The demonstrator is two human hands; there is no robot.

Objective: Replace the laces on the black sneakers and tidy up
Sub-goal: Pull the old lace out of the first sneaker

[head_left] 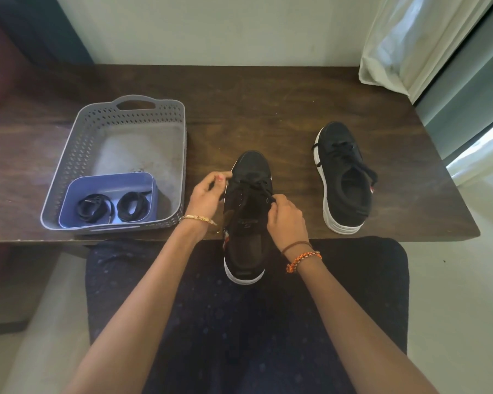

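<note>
Head view, looking down at a dark wooden tabletop [268, 109]. The near black sneaker [246, 223] lies toe away from the person, its white-soled heel overhanging the near edge of the tabletop above the lap. The left hand [207, 196] is at the shoe's left side beside the eyelets, fingers [221, 176] curled with thumb and forefinger tips close together; whether they pinch a lace cannot be told. The right hand [286, 216] sits over the shoe's right side, its fingers curled round a black lace [261, 189] that crosses the upper. A light mark resembling the letter "S" shows on the tongue, with small writing above it too blurred to read.

The second black sneaker [345, 177] stands well apart to the right, laced, one lace end trailing over its right edge; a small red tag at its collar is illegible.

At left, a grey perforated basket [111, 118] holds a blue tub [77, 191] in its near corner; inside the tub lie two coiled black laces [113, 207]. A pale curtain [410, 38] hangs at upper right.
</note>
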